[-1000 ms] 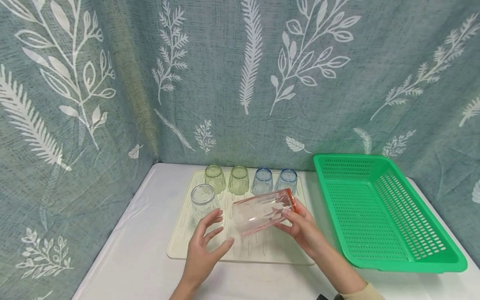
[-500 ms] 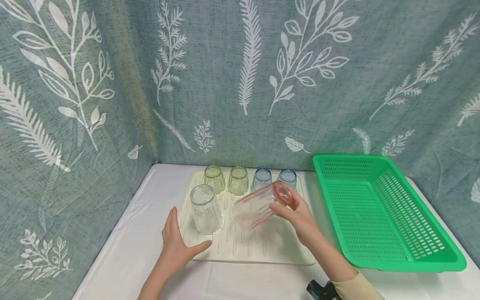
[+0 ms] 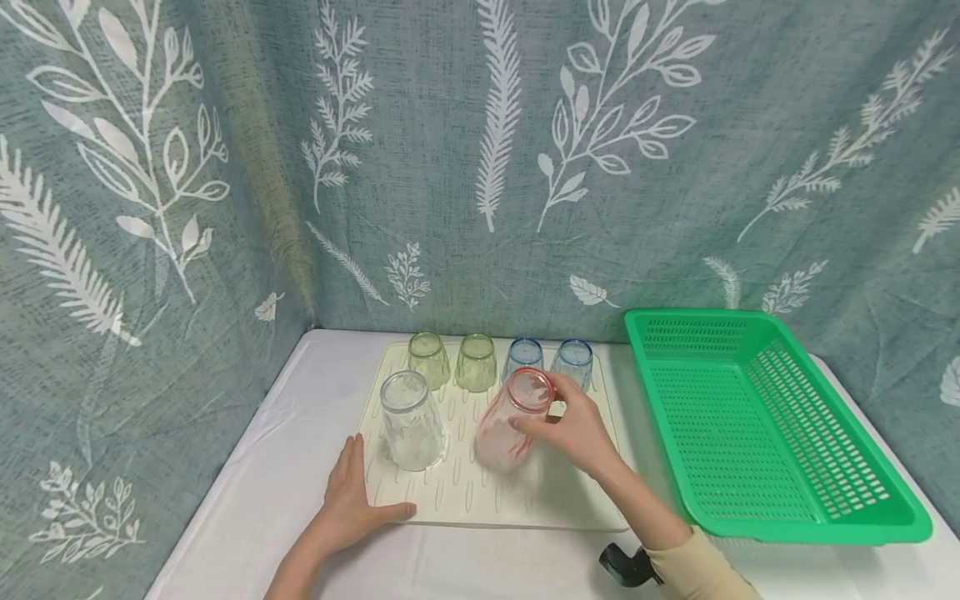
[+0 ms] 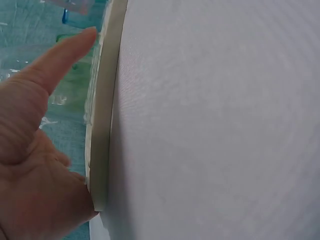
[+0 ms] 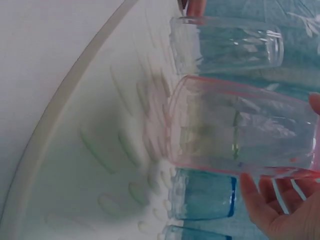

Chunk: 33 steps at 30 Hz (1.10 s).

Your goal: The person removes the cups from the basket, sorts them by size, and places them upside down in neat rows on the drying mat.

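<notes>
My right hand (image 3: 576, 427) grips a pink-tinted drinking glass (image 3: 493, 435) near its red-edged base. The glass is upside down and slightly tilted, mouth low over a cream drying mat (image 3: 540, 502); whether its rim touches the mat I cannot tell. In the right wrist view the fingers (image 5: 265, 212) lie along the side of this glass (image 5: 210, 120). A clear glass (image 3: 415, 437) stands inverted on the mat's left part. My left hand (image 3: 348, 504) is by the mat's front left corner, fingers straight, thumb spread along the front edge, holding nothing.
Two small green glasses (image 3: 427, 362) and two small blue glasses (image 3: 574, 362) stand inverted along the mat's back edge. A green plastic basket (image 3: 667, 450) sits on the right. A patterned curtain (image 3: 450, 167) hangs behind the white table (image 3: 262, 467).
The right hand has turned the pink glass from nearly lying flat to almost upright, lowering its mouth toward the mat. My left hand has moved left and down, away from the clear glass.
</notes>
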### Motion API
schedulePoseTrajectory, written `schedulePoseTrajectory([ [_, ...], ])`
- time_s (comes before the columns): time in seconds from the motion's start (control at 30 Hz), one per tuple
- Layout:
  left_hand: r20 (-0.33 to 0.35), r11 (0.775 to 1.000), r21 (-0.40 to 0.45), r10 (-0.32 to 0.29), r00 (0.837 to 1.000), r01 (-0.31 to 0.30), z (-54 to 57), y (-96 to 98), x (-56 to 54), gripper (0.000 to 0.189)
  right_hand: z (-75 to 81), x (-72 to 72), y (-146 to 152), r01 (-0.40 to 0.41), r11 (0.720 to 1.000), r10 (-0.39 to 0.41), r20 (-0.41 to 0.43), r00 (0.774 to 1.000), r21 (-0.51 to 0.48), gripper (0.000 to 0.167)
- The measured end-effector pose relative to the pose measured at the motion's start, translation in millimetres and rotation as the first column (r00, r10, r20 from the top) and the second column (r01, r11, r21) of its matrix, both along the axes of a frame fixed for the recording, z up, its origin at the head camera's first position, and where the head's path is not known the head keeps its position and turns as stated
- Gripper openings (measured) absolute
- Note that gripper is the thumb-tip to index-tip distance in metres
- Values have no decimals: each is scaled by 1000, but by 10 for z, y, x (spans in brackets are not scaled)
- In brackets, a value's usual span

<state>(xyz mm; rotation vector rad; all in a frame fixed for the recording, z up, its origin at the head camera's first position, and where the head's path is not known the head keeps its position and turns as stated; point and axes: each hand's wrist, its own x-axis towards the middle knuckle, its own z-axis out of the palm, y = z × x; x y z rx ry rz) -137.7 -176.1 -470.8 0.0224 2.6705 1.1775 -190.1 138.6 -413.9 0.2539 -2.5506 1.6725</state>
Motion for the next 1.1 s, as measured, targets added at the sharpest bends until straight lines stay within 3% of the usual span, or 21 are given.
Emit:
schedulePoseTrajectory([
  [0.37,-39,999,-19,-47,998,46,-28,3,7,133,-32,-11,-128,-56,994,61,-56,997,96,65],
  [1.1,-37,998,-28,-57,998,56,-52,41,-2,131,-64,-25,-160,-51,980,64,-65,996,192,66],
])
